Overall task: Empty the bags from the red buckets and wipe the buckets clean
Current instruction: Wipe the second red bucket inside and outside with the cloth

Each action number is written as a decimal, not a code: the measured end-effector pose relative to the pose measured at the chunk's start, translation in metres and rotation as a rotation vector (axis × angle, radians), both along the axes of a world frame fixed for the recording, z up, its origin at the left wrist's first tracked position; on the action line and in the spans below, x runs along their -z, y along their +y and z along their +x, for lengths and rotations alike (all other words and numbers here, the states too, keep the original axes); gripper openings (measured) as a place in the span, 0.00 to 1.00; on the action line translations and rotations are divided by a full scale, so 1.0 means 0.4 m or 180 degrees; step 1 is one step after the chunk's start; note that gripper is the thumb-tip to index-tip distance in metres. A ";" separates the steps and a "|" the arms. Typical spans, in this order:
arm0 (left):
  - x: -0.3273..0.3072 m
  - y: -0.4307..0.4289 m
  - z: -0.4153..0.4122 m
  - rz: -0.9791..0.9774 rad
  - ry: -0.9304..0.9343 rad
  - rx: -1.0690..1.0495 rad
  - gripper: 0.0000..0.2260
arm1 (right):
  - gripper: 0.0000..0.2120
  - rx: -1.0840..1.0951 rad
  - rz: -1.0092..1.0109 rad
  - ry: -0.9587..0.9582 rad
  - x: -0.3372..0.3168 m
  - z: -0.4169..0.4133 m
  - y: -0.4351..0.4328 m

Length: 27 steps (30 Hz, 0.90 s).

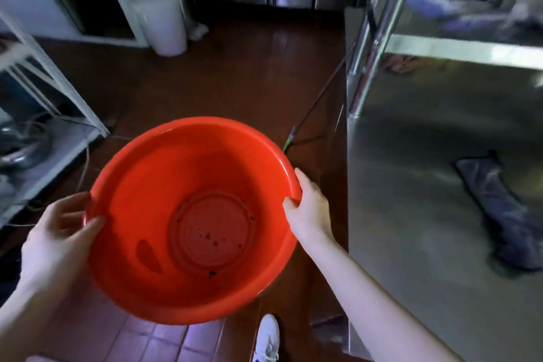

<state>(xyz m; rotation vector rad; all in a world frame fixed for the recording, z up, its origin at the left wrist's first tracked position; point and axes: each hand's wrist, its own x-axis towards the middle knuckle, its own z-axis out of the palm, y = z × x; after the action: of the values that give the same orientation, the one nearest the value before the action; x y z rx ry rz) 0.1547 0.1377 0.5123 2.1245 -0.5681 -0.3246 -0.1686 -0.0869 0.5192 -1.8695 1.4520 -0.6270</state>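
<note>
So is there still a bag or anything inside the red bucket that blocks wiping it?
No bag is inside. The red bucket, held by the left hand and right hand, is open, with only small dark specks and a wet patch on its bottom.

head cam | looks steeply down, close over red bucket [191, 220] | single view

Dark red tiled floor [252, 76]; steel table [440, 132] (right), seemingly wet.
</note>
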 end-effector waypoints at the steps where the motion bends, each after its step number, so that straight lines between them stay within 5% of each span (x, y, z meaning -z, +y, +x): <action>1: -0.059 0.026 -0.043 -0.0133 -0.0105 -0.0013 0.26 | 0.29 0.0005 -0.0118 -0.0116 -0.040 -0.024 0.031; 7: -0.334 0.159 -0.324 -0.0839 -0.0501 0.0006 0.19 | 0.24 0.0278 -0.0561 -0.0541 -0.255 -0.215 0.195; 13: -0.461 0.142 -0.528 -0.1178 -0.0288 0.0230 0.17 | 0.21 0.0645 -0.0571 -0.0799 -0.410 -0.435 0.241; 27: -0.393 -0.323 -0.926 -0.1010 0.0317 0.0192 0.14 | 0.21 0.0679 -0.0278 -0.0651 -0.437 -0.849 -0.190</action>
<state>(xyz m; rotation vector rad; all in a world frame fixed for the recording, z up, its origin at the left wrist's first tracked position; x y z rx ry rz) -0.2155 0.0086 0.6696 1.7792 -0.5848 -0.3475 -0.5081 -0.1628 0.6941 -1.6708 1.5191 -0.9690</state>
